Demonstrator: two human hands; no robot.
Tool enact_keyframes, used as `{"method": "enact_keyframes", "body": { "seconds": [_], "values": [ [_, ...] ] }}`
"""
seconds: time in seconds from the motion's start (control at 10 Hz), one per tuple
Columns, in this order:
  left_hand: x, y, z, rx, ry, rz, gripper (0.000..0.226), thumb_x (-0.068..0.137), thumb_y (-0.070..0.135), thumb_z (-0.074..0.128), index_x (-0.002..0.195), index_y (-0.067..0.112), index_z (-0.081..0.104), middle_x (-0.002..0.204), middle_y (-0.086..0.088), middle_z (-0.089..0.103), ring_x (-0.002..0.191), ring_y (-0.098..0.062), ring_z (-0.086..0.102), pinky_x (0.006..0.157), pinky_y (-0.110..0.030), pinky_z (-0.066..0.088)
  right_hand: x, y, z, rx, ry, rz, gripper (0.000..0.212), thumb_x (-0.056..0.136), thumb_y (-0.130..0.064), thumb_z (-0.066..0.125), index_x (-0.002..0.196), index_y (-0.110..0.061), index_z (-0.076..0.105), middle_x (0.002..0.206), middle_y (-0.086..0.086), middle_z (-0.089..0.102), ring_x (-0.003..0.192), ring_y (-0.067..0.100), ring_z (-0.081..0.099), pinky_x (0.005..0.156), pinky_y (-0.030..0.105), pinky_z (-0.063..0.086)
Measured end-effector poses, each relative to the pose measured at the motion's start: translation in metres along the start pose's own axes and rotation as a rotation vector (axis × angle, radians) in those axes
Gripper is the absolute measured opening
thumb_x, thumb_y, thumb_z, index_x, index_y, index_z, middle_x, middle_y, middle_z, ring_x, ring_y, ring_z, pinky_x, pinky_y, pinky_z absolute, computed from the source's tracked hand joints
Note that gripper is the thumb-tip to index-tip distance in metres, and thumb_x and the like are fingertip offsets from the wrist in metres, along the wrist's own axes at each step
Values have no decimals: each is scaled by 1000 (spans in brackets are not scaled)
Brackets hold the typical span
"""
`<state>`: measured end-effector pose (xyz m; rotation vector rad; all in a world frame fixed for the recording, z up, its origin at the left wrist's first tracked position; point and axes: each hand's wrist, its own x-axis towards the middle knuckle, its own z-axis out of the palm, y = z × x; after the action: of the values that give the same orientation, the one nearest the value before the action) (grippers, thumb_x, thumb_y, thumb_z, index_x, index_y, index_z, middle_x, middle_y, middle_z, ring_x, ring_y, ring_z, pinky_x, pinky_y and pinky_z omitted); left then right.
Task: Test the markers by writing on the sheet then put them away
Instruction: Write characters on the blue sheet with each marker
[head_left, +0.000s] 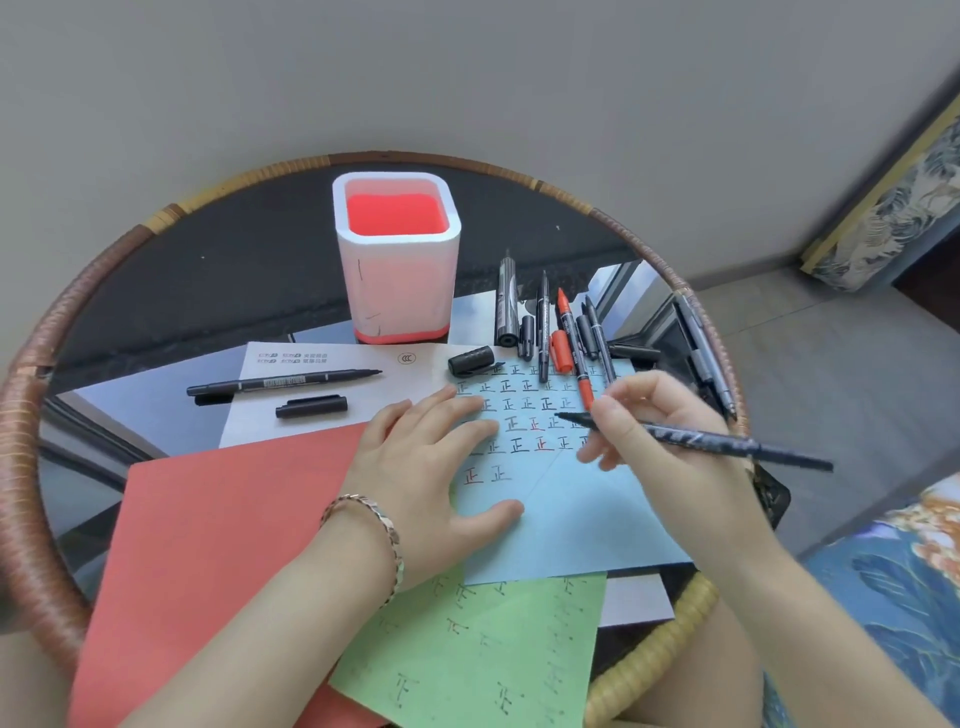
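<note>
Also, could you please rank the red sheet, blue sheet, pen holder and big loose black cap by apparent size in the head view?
1. red sheet, though it is nearer the camera and partly hidden, so unsure against the next.
2. blue sheet.
3. pen holder.
4. big black cap.

A light-blue paper sheet (571, 519) lies flat, its upper half filled with rows of small black and red characters. The right hand (675, 410) pinches a slim black marker (691, 440), uncapped, with its tip at those rows. A red-tipped marker (585, 389) lies uncapped among several black ones across the sheet's top edge.
</note>
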<state>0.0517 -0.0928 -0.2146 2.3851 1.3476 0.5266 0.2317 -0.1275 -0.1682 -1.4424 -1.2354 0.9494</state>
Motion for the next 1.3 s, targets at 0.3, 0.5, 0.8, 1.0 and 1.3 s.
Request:
{"method": "enact_keyframes", "body": {
  "seconds": [0.3,0.5,0.8,1.0,1.3],
  "values": [
    [0,0,1,11,-10,-13,73,60,71,34,120,33,53,137,14,44,135,-7,26,105,-24,0,2,19,40,-18,258,77,46,81,-32,65,54,3,53,37,1,53,41,8,49,50,10,40],
    [0,-1,2,-8,1,-16,73,59,70,34,119,33,53,137,13,44,134,-7,26,105,-23,-1,4,33,45,-137,399,22,45,83,-17,62,42,-5,46,32,-2,48,37,7,41,48,11,35],
    [0,-1,3,-14,0,-18,69,61,68,38,116,30,56,133,9,50,131,-11,33,104,-25,5,2,35,44,-171,407,-15,37,82,-10,58,49,4,50,38,5,50,38,5,45,52,15,37],
    [0,-2,4,-16,3,-15,68,62,68,39,115,30,57,132,9,51,131,-11,33,104,-25,6,2,38,45,-181,384,-29,39,82,-11,60,45,-4,50,38,0,53,40,6,45,52,15,38],
    [0,-1,5,-12,12,-16,64,61,66,42,111,28,60,127,7,56,127,-14,42,102,-27,11,3,38,47,-199,343,-31,35,76,-24,57,45,-8,51,41,0,57,39,6,46,49,14,37]
  ]
}}
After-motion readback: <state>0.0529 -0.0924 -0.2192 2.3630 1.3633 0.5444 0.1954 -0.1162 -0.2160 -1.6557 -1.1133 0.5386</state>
